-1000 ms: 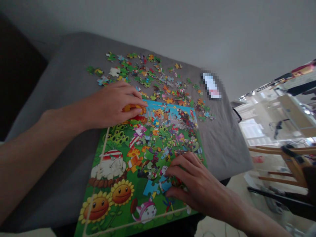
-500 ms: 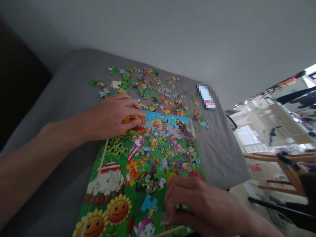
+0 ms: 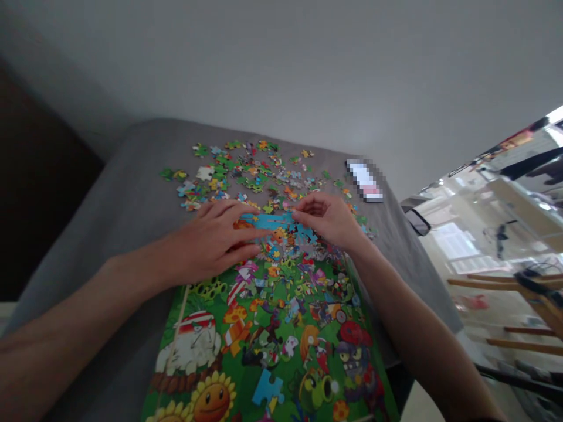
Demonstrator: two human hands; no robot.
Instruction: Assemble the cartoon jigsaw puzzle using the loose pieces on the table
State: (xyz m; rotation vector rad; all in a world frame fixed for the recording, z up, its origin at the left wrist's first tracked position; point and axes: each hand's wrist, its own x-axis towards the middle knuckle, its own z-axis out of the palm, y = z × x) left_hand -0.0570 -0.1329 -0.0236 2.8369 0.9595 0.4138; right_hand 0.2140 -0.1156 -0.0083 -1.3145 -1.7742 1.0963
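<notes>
A colourful jigsaw puzzle with cartoon plants and characters lies on the grey cloth. My left hand rests across its upper left part with fingers spread, holding nothing visible. At the blue upper edge my right hand is closed in a pinch, thumb and forefinger together at a small blue puzzle piece that the fingertips mostly hide. Just beyond both hands lie many loose puzzle pieces. One larger-looking blue piece shows on the lower part of the puzzle picture.
Grey cloth covers the surface, which meets a pale wall at the back. A phone with a lit screen lies at the far right. Wooden chair parts stand beyond the right edge.
My right hand has moved from the puzzle's lower right up to its blue top edge, uncovering the pictures below. My left hand has flattened and spread its fingers over the upper left.
</notes>
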